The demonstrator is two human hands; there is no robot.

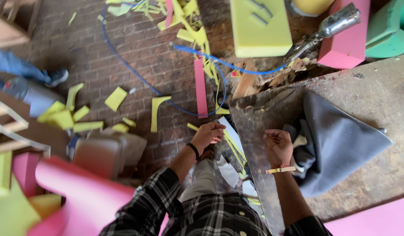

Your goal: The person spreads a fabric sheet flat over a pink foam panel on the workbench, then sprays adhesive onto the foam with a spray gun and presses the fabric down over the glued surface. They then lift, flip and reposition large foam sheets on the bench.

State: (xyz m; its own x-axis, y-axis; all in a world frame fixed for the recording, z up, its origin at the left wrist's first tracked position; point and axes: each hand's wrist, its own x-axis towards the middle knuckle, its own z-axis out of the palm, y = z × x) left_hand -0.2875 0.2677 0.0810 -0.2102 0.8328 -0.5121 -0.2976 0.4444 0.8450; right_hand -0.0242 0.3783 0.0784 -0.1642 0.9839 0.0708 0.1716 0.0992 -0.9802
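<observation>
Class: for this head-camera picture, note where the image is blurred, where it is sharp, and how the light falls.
Head view: the pink foam at lower left is smeared by blur; left hand, right hand and grey cloth are fairly sharp; soft, even light; edges bend with wide-angle distortion.

A blue cable [136,72] loops across the brick floor [136,43], among scattered yellow scraps [116,98] and a pink strip [200,87]. At the top, a yellow foam block [259,27] lies beside a pink block [348,41], with a metal tool [331,27] between them and a green piece [392,28] at the right edge. Wood debris [254,81] sits below the yellow block. A large pink foam shape [86,199] fills the lower left, next to what may be a grey canister [108,153]. Another person's shoe [58,76] shows at the left.
</observation>
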